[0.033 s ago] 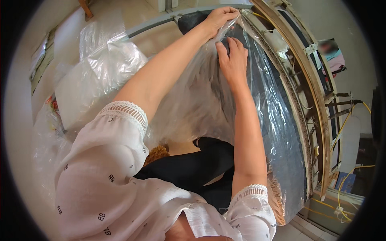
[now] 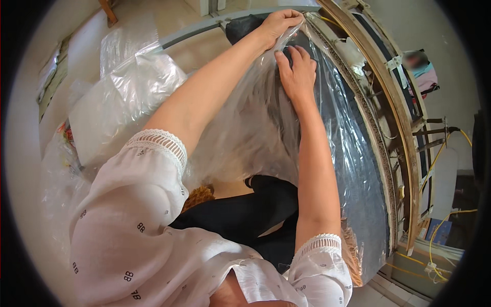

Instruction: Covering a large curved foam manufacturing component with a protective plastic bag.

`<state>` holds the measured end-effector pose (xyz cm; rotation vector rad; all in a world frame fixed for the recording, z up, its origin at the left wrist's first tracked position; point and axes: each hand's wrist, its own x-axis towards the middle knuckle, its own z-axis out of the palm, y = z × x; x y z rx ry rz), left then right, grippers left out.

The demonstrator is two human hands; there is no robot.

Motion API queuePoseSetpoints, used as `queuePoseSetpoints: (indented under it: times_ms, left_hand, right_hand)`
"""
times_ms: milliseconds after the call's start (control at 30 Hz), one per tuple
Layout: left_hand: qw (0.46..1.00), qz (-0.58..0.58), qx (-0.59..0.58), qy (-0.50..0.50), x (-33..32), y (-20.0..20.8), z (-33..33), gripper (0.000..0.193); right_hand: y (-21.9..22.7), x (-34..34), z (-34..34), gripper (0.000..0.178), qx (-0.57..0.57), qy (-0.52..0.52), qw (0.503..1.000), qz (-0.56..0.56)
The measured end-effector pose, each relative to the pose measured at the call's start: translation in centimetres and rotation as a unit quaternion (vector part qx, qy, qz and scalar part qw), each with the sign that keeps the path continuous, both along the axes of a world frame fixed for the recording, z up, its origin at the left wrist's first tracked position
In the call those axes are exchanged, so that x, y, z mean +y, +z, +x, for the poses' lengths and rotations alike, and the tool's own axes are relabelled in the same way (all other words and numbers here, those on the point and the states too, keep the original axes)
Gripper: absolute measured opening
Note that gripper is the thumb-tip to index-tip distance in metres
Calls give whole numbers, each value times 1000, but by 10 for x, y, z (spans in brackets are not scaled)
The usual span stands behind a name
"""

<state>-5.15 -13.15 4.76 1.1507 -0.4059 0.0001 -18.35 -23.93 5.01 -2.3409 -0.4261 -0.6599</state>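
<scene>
The person is leaning over a large clear plastic bag [image 2: 266,133] that is covering a dark garment [image 2: 353,169], which is lying along the right side of the scene against a curved wooden frame [image 2: 394,102]. The left hand [image 2: 279,23] is reaching to the far end of the bag, its fingers closed and pinching the plastic edge just beside the frame. The right hand [image 2: 296,71] is lying a little nearer, palm down and open, with its fingers spread flat and pressing on the plastic over the dark cloth. Both arms are coming out of white sleeves with lace cuffs [image 2: 158,146] at the near edge. The bag is wrinkling and shining between the two forearms. To the left, on the pale floor, more crumpled clear plastic sheets [image 2: 133,87] are lying well apart from the hands. A grey metal bar [image 2: 199,31] is running across the far side, beside the left hand. Yellow cables [image 2: 434,158] are hanging at the right, beyond the frame. Near the person's body, black trousers [image 2: 245,215] are showing, with a small brown fuzzy thing [image 2: 198,196] just beside them.
</scene>
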Motion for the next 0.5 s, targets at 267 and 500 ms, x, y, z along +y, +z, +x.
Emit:
queuePoseSetpoints:
  times_ms: [267, 500]
  left_hand:
    - [998, -39, -35, 25, -1, -8, 6, 14]
    - [981, 117, -79, 132, -6, -15, 7, 14]
  right_hand:
    - [1, -11, 30, 23, 116, 73, 935, 326]
    - [41, -22, -49, 21, 364, 159, 830, 391]
